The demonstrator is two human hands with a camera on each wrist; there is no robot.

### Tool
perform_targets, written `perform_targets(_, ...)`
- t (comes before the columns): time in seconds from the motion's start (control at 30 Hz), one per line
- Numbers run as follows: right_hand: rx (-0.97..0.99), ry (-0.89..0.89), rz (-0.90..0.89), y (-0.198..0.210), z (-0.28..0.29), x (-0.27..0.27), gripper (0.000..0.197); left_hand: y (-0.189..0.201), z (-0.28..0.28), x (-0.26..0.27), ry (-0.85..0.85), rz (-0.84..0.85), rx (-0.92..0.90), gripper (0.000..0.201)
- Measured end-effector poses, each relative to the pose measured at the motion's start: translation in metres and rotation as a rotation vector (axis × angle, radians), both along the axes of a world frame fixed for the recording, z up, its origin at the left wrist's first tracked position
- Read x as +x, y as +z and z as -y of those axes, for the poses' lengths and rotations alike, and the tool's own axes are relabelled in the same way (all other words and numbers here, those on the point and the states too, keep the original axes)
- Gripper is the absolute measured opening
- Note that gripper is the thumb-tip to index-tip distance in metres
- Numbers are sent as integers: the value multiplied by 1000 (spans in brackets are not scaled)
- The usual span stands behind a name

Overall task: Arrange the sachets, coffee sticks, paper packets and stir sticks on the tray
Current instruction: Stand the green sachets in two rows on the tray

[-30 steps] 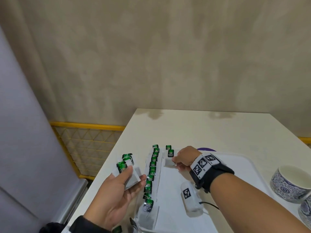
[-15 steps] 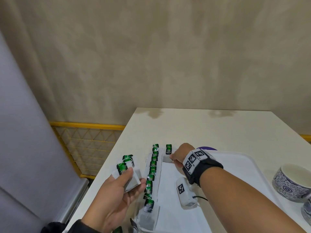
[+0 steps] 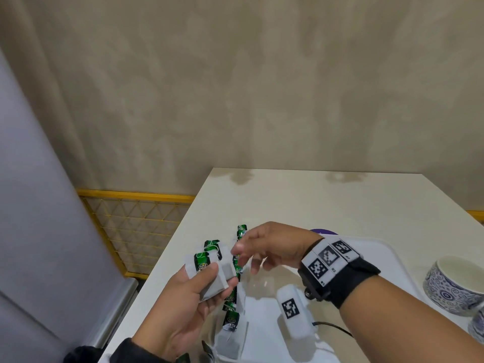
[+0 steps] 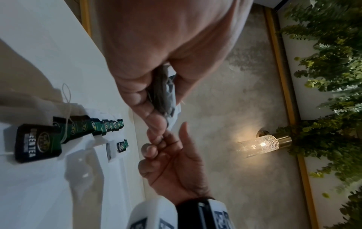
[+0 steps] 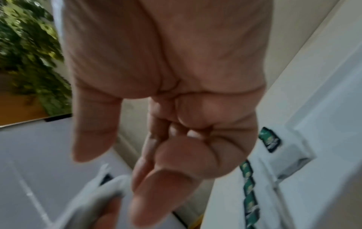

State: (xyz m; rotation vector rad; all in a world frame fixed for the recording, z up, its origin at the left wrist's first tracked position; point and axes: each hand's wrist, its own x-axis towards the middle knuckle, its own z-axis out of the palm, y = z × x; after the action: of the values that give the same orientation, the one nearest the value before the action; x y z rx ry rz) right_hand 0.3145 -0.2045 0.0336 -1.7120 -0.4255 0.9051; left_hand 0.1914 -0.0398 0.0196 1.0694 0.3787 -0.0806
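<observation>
My left hand (image 3: 209,279) grips a small stack of white tea sachets (image 3: 203,263) with green tags, thumb on top, just left of the white tray (image 3: 387,248). The left wrist view shows this stack (image 4: 163,93) edge-on between thumb and fingers. My right hand (image 3: 246,258) hovers beside the stack, fingers loosely spread and holding nothing; its fingertips (image 4: 150,150) are near my left thumb. A row of green-tagged sachets (image 3: 231,318) runs along the tray's left edge. One more sachet (image 5: 284,148) lies alone to the right of the row's far end.
A white marker-tagged pack (image 3: 293,310) with a cable lies on the tray under my right wrist. Blue patterned cups (image 3: 453,281) stand at the right. A purple object (image 3: 322,231) peeks out behind the tray. The table's left edge drops toward a yellow railing (image 3: 136,226).
My right hand let go of the lone sachet on the tray, lifted, and swung left toward the stack. My left hand stayed nearly still with its stack.
</observation>
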Motion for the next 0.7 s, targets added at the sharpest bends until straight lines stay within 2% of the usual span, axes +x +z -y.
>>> perform_targets(0.07,31,47,69,5,-3,-13,6,0,3,0,-22,39,29,23)
perform_targets(0.17,68,-56,175,5,-7,-24,8,1,5,-1,-31,72,0,29)
perform_targets(0.4,147,-193,169,0,-5,-31,10,3,3,-2,103,79,-120,30)
perform_targets(0.7,197,-319,299,-5,-13,-39,20,2,5,-3,126,131,-118,33)
